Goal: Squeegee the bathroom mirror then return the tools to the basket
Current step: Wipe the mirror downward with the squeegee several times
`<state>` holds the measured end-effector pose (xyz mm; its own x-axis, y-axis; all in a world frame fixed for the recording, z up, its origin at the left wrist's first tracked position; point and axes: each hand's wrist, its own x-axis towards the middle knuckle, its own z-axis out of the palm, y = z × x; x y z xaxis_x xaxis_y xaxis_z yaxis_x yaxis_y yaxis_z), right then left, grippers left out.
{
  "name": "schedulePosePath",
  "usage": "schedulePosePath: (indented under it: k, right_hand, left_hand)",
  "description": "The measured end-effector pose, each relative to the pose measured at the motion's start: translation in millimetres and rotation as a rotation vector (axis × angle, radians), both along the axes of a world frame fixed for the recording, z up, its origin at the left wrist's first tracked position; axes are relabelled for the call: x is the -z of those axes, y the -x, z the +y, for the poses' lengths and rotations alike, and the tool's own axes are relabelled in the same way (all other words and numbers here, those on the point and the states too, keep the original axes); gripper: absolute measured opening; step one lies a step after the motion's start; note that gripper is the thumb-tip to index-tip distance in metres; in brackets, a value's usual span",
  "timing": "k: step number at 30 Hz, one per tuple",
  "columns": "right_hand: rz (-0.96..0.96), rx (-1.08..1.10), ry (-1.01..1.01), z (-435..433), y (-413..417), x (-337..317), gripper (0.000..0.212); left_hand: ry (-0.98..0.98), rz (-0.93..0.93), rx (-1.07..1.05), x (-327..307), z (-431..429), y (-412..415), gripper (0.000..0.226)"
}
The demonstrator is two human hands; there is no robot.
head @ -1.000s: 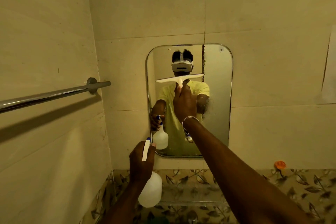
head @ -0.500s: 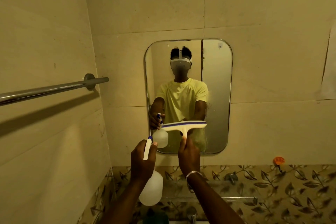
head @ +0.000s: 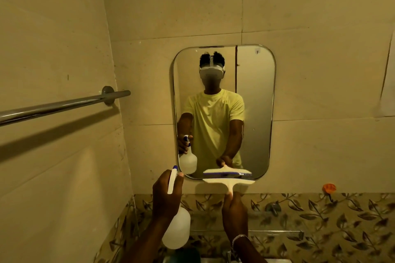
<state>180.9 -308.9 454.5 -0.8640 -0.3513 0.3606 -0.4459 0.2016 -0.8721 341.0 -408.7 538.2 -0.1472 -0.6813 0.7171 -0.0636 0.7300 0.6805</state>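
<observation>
A rounded rectangular mirror [head: 254, 83] hangs on the beige tiled wall straight ahead. My right hand [head: 234, 209] grips the handle of a cream squeegee [head: 229, 182] with a blue blade. Its blade lies level along the mirror's bottom edge. My left hand [head: 166, 196] holds a white spray bottle [head: 177, 230] by its trigger head, below and left of the mirror. The basket is not in view.
A chrome towel bar [head: 64, 105] juts out from the left wall at chest height. A leaf-patterned tile band [head: 320, 215] runs under the mirror, with a glass shelf [head: 277, 231] and an orange hook [head: 329, 188] at the right. A tap top [head: 229, 255] shows at the bottom edge.
My right hand has drawn the squeegee down the mirror from its upper middle to the bottom edge. The left hand with the bottle has stayed about where it was.
</observation>
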Motion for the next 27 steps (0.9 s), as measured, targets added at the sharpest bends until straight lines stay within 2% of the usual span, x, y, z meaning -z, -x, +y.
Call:
schedulePosePath:
  k: [4, 9, 12, 15, 21, 27]
  right_hand:
    - [0.138, 0.017, 0.165, 24, 13, -61, 0.027]
    - [0.332, -0.003, 0.314, 43, 50, -211, 0.029]
    - [0.459, 0.034, 0.357, 48, 74, -300, 0.024]
    - [0.487, 0.066, 0.41, 47, 88, -360, 0.024]
    - [0.46, 0.034, 0.351, 32, 99, -412, 0.027]
    - [0.479, 0.048, 0.278, 23, 98, -423, 0.03]
  left_hand:
    - [0.015, -0.01, 0.025, 0, 3, 8, 0.01]
    - [0.05, -0.002, 0.066, -5, 12, 22, 0.018]
    - [0.029, 0.015, 0.111, -6, 19, 30, 0.015]
    - [0.007, 0.022, 0.119, -5, 22, 38, 0.013]
    - [0.003, 0.011, 0.098, -6, 27, 47, 0.014]
    - [-0.012, 0.021, 0.116, -3, 27, 49, 0.008]
